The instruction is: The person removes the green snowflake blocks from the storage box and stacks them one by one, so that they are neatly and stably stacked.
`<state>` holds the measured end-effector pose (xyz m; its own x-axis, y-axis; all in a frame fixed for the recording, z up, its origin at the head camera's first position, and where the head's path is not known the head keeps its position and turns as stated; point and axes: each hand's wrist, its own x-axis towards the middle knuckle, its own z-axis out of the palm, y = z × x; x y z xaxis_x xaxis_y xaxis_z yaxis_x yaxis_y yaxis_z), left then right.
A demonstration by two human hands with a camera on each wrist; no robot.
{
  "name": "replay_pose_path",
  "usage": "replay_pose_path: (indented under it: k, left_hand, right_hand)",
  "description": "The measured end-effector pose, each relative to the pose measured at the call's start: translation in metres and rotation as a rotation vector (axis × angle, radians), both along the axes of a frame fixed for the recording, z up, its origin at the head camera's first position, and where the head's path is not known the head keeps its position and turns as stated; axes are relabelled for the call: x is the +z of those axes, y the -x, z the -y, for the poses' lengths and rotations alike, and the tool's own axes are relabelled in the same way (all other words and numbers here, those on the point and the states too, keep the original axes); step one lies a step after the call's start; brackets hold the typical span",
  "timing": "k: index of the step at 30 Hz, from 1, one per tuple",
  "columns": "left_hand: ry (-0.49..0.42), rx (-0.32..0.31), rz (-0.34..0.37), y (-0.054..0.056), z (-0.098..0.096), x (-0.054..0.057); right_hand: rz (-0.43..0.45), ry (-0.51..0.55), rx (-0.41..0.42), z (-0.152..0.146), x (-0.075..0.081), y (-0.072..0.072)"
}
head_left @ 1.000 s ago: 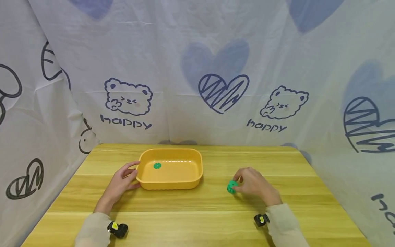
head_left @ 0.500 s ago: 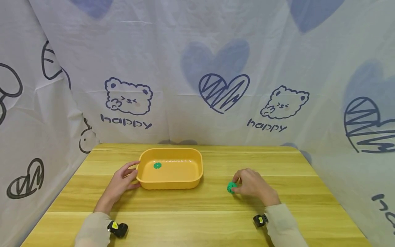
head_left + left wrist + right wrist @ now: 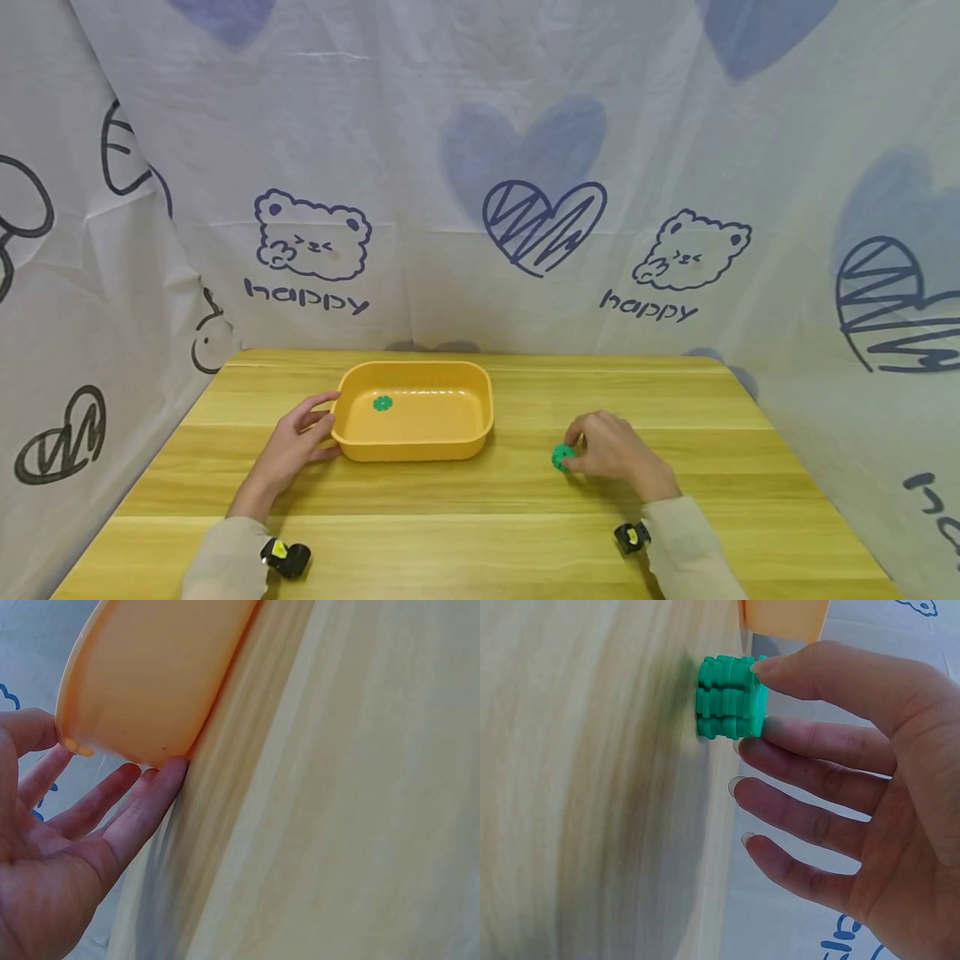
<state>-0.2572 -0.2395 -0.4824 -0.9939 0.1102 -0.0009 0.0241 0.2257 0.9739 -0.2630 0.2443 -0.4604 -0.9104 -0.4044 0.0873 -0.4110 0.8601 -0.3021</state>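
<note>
My left hand (image 3: 296,437) rests against the left end of a yellow-orange plastic tray (image 3: 412,451). In the left wrist view its fairly straight fingers (image 3: 146,806) touch the tray's outer wall and rim. One flat green snowflake disc (image 3: 382,403) lies inside the tray, towards its left end. Right of the tray, my right hand (image 3: 611,446) pinches a short stack of green snowflake discs (image 3: 731,697) between thumb and index finger, the other fingers spread loosely. The stack is low over the wood; whether it touches the table cannot be told.
A wood-grain table (image 3: 480,533) carries everything. Behind it and at both sides hangs a white curtain (image 3: 427,275) with blue hearts and bears. Each wrist bears a small black camera (image 3: 288,558).
The green stack in my right hand has turned slightly and shifted a little down and left. The left hand and the tray stay in place.
</note>
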Motion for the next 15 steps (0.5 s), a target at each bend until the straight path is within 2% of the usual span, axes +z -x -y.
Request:
replay_pose_path:
  k: [15]
  left_hand:
    - [0.000, -0.004, -0.008, 0.0007, 0.0005, -0.0009]
  right_hand:
    - [0.011, 0.006, -0.012, 0.0008, 0.0019, -0.0017]
